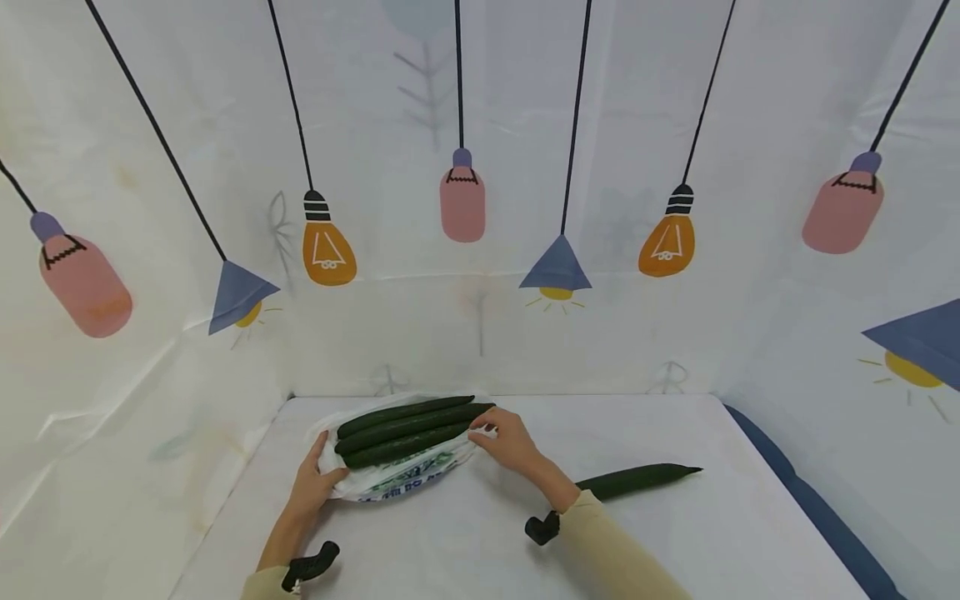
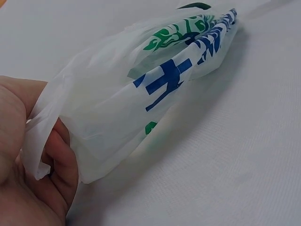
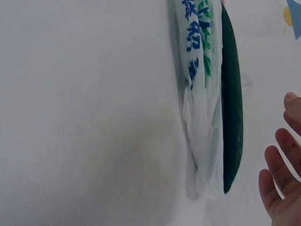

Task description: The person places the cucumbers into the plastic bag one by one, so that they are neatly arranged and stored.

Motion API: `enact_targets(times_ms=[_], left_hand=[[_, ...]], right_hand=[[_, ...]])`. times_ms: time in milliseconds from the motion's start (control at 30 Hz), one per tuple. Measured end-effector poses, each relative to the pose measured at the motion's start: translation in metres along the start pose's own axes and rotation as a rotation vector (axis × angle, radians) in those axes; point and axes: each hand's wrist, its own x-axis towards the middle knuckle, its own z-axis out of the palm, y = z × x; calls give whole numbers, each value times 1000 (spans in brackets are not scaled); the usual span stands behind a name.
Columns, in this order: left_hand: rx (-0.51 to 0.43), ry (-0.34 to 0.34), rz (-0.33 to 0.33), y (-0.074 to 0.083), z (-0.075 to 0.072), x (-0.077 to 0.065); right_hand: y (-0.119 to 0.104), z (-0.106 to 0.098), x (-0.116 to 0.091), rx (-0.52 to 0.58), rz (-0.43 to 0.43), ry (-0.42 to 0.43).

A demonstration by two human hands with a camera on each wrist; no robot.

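Note:
Several long dark green cucumbers (image 1: 405, 429) lie side by side in a white plastic bag (image 1: 412, 477) with blue and green print. At the bag's left end, my left hand (image 1: 309, 483) holds its edge; the left wrist view shows thumb and curled fingers around the thin plastic (image 2: 108, 113). My right hand (image 1: 516, 443) is by the cucumbers' right ends, fingers bent in the head view. In the right wrist view this hand (image 3: 286, 202) has loosely spread fingers, apart from the bag (image 3: 204, 136) and a cucumber (image 3: 233, 103) along its side.
A single cucumber (image 1: 641, 481) lies on the white table (image 1: 450, 550) at the right, partly behind my right forearm. White curtains (image 1: 375, 333) printed with lamps hang around the back and sides. Something dark blue (image 1: 810, 500) runs along the table's right edge.

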Motion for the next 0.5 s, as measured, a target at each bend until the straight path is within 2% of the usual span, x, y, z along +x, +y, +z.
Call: enact_targets(times_ms=[333,500], left_hand=[[20,7,-9,-1,1,1],[27,3,-9,2,0,3]], right_hand=[[21,-62,-35,-64,72,29],[35,-93,-56,-102,73,45]])
